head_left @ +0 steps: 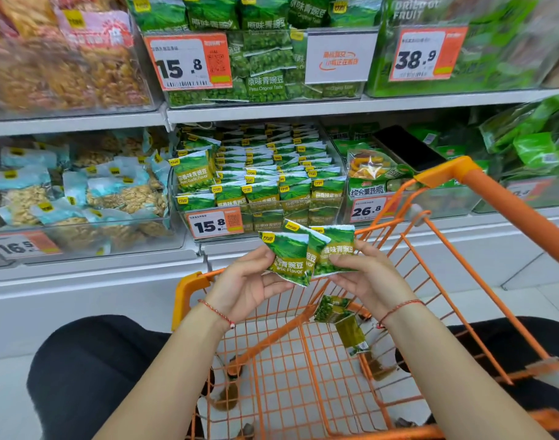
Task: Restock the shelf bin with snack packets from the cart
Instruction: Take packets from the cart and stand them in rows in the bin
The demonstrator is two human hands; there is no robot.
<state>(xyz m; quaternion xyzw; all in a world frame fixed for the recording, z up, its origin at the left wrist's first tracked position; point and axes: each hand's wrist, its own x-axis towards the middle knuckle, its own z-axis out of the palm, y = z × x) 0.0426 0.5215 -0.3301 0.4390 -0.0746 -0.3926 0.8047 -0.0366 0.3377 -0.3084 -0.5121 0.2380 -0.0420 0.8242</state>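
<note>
Shop aisle, pale floor, orange cart nearest, a few packets left in its basket. Above it, left hand and right hand pinching three green snack packets between them. Beyond, shelf bin nearly full of rows. Upper shelves blurred.
</note>
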